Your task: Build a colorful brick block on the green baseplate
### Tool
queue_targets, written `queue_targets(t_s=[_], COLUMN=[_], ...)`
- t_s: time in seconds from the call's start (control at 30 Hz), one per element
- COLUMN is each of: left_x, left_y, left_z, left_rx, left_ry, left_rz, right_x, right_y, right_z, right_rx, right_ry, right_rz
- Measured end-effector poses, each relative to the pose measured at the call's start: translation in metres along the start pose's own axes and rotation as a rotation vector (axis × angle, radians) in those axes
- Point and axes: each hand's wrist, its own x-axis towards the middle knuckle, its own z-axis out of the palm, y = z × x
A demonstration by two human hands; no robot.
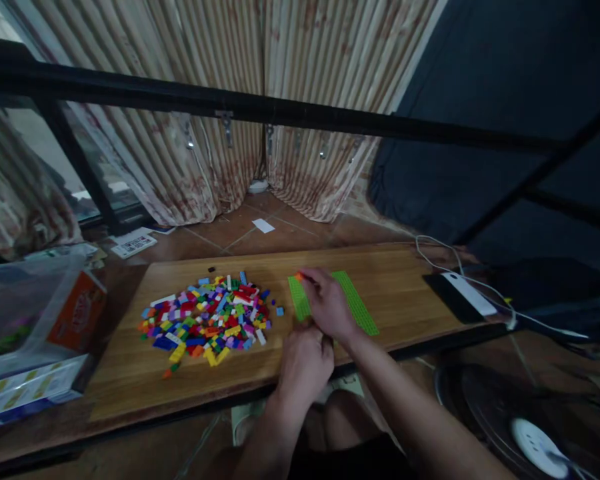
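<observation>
A green studded baseplate point(359, 307) lies on the wooden board, partly covered by my hands. At its far left corner sits an orange toy brick point(299, 276). My right hand point(329, 305) reaches over the plate, with its thumb and fingers closed at the orange brick. Beside the plate's near left edge is my left hand point(306, 360), fingers curled in and close under the right hand. Whatever its fingertips may hold is hidden. A wide heap of mixed coloured toy bricks point(210, 317) spreads out to the left, with a blue brick point(280, 311) lying apart near the plate.
The wooden board point(400, 280) is long and low. On its right end lie a black-and-white flat object point(467, 293) and a white cable point(443, 244). A clear plastic bin point(35, 313) stands at the left. A dark metal rail point(300, 112) crosses before the curtains.
</observation>
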Motion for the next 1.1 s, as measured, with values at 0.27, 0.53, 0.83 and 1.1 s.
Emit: queue_targets(t_s=[0.27, 0.53, 0.83, 1.1], left_x=[0.029, 0.050, 0.064, 0.069], left_y=[-0.013, -0.013, -0.020, -0.019], left_z=[0.008, 0.030, 0.039, 0.040], left_rx=[0.087, 0.223, 0.245, 0.217], left_ry=[0.052, 0.045, 0.049, 0.042], left_rz=[-0.113, -0.108, -0.097, -0.097], right_x=[-0.050, -0.030, -0.019, -0.021], right_y=[0.107, 0.117, 0.127, 0.123], right_z=[-0.093, -0.082, -0.076, -0.077], right_rx=[-0.167, -0.194, -0.101, -0.106], right_ry=[-0.128, -0.495, -0.523, -0.518], right_rz=[0.255, -0.007, 0.048, 0.100])
